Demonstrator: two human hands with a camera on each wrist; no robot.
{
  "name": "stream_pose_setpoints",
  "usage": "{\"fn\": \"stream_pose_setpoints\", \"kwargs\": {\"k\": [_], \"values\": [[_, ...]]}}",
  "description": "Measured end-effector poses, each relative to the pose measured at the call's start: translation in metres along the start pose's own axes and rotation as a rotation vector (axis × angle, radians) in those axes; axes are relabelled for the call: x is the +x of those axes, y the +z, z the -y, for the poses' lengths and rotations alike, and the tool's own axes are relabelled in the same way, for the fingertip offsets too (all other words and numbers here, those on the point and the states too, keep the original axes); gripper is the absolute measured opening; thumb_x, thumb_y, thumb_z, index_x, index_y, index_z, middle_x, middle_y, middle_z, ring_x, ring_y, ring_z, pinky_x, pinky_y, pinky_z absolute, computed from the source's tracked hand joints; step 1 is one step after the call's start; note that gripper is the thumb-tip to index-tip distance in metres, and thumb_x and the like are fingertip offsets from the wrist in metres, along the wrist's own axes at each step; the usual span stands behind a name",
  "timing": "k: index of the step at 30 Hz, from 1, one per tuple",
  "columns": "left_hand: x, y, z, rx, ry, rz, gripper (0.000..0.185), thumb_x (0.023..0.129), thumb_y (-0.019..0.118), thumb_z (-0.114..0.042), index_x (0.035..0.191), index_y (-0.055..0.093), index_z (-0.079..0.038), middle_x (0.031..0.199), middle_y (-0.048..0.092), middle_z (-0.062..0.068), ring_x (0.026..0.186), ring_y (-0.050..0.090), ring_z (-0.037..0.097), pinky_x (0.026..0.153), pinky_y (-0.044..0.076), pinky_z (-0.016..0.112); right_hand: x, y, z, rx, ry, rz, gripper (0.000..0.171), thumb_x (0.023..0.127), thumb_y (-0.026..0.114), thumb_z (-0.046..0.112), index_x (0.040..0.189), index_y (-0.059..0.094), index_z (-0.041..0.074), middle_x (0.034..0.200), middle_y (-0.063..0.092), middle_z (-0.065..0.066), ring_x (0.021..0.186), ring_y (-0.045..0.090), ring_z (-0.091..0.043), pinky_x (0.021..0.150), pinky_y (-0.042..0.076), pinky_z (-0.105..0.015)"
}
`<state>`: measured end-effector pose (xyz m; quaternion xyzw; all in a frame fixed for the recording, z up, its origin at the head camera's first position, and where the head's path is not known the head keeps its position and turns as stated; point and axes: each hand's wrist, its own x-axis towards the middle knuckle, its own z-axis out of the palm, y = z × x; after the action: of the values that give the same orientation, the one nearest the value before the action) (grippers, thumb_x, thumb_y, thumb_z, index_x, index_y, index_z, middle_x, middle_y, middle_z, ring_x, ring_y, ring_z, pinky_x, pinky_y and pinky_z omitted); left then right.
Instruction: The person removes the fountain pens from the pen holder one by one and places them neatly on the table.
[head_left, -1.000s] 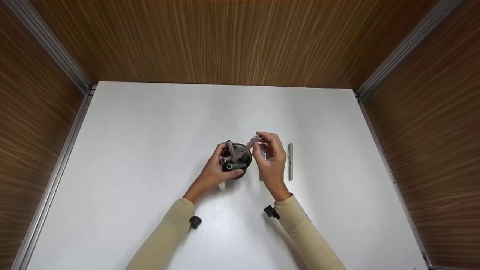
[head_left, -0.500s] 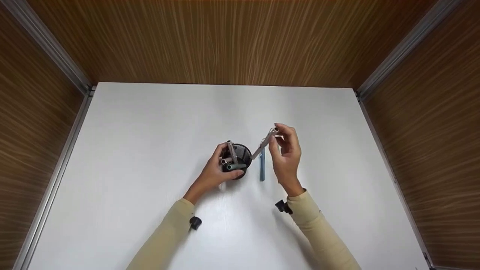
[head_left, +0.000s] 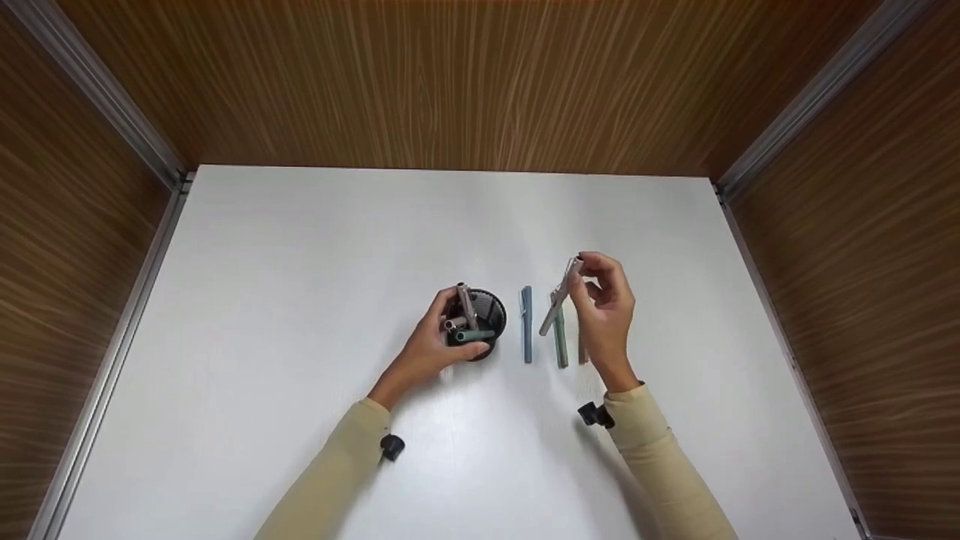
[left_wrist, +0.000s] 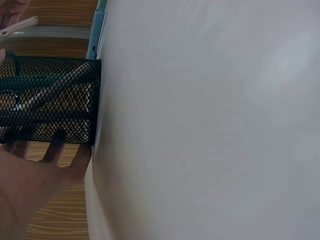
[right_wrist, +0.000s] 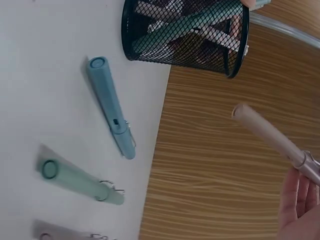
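My left hand grips a black mesh pen holder standing on the table, its fingers around the far side and thumb across the front. Inside lean a grey pen, a pinkish pen and a green pen. Right of the holder, my right hand pinches a pale pinkish-grey pen near its clip end and holds it slanted in the air. Below it, a blue pen, a light green pen and a pinkish pen lie side by side, the last partly behind my hand.
The white table is bounded by wood-grain panels at the back and both sides, with metal rails at the corners. Small black wrist cameras sit at both sleeves.
My right hand has drawn the pinkish-grey pen out of the holder and carried it right, over the row of pens. The left hand and holder have stayed nearly still.
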<state>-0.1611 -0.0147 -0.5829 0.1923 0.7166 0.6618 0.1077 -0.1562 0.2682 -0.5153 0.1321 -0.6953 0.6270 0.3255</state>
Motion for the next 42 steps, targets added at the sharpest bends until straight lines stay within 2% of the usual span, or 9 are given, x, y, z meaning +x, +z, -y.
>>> {"fn": "stream_pose_setpoints", "kwargs": {"k": [6,12,15,18,23,29,35,42], "values": [[0.0,0.0,0.0,-0.027,0.007,0.015,0.092,0.091,0.092,-0.023,0.166,0.038,-0.023,0.155,0.055,0.01,0.137,0.057,0.03,0.115,0.044,0.054,0.0,-0.019,-0.012,0.012,0.072,0.016,0.03,0.102,0.066,-0.009,0.132,0.065,-0.011,0.119,0.066,-0.019,0.105,0.065,-0.025,0.085,0.056,-0.026],[0.001,0.002,0.0,-0.031,0.0,0.003,0.094,0.091,0.09,-0.013,0.167,0.036,-0.015,0.156,0.053,0.017,0.137,0.054,0.034,0.117,0.04,0.057,0.004,-0.036,-0.019,-0.044,0.188,0.019,0.03,0.101,0.067,-0.012,0.132,0.066,-0.014,0.116,0.066,-0.023,0.1,0.065,-0.022,0.077,0.055,-0.022],[0.0,0.002,-0.012,-0.042,-0.003,0.006,0.092,0.091,0.089,-0.009,0.166,0.036,-0.008,0.155,0.053,0.021,0.137,0.054,0.037,0.116,0.04,0.059,0.008,-0.04,-0.015,-0.103,0.253,0.026,0.03,0.101,0.064,-0.014,0.131,0.065,-0.016,0.114,0.065,-0.028,0.098,0.064,-0.021,0.075,0.053,-0.02],[0.0,0.002,-0.011,-0.047,0.002,0.01,0.092,0.091,0.09,-0.012,0.166,0.037,-0.01,0.155,0.054,0.019,0.136,0.055,0.036,0.116,0.041,0.058,0.01,-0.046,-0.02,-0.186,0.313,0.042,0.03,0.101,0.064,-0.012,0.131,0.065,-0.016,0.116,0.066,-0.03,0.098,0.064,-0.021,0.076,0.051,-0.02],[0.0,0.002,0.002,-0.019,0.014,0.012,0.092,0.091,0.092,-0.021,0.166,0.039,-0.021,0.154,0.055,0.011,0.135,0.056,0.03,0.114,0.043,0.054,0.009,-0.064,-0.036,-0.286,0.389,0.075,0.029,0.102,0.068,-0.003,0.132,0.071,-0.005,0.116,0.069,-0.02,0.098,0.063,-0.021,0.079,0.049,-0.02],[0.0,-0.001,0.001,-0.012,0.025,0.004,0.091,0.091,0.093,-0.025,0.164,0.04,-0.024,0.151,0.057,0.007,0.135,0.057,0.027,0.115,0.044,0.052,0.016,-0.079,-0.044,-0.346,0.495,0.114,0.031,0.103,0.066,0.003,0.133,0.07,-0.003,0.114,0.067,-0.016,0.099,0.062,-0.022,0.076,0.056,-0.02],[0.0,0.0,0.001,-0.022,0.019,0.014,0.092,0.091,0.092,-0.022,0.166,0.038,-0.022,0.153,0.055,0.008,0.135,0.056,0.027,0.114,0.044,0.052,0.025,-0.092,-0.051,-0.384,0.667,0.161,0.035,0.104,0.064,0.005,0.137,0.067,-0.006,0.115,0.066,-0.018,0.093,0.063,-0.016,0.076,0.06,-0.022],[-0.001,0.003,-0.005,-0.039,0.016,0.0,0.094,0.09,0.09,-0.011,0.167,0.036,-0.014,0.156,0.054,0.014,0.137,0.055,0.034,0.115,0.042,0.056,0.031,-0.1,-0.062,-0.476,0.736,0.268,0.039,0.105,0.064,0.01,0.14,0.065,-0.007,0.117,0.067,-0.02,0.093,0.066,-0.018,0.077,0.061,-0.024]]}}
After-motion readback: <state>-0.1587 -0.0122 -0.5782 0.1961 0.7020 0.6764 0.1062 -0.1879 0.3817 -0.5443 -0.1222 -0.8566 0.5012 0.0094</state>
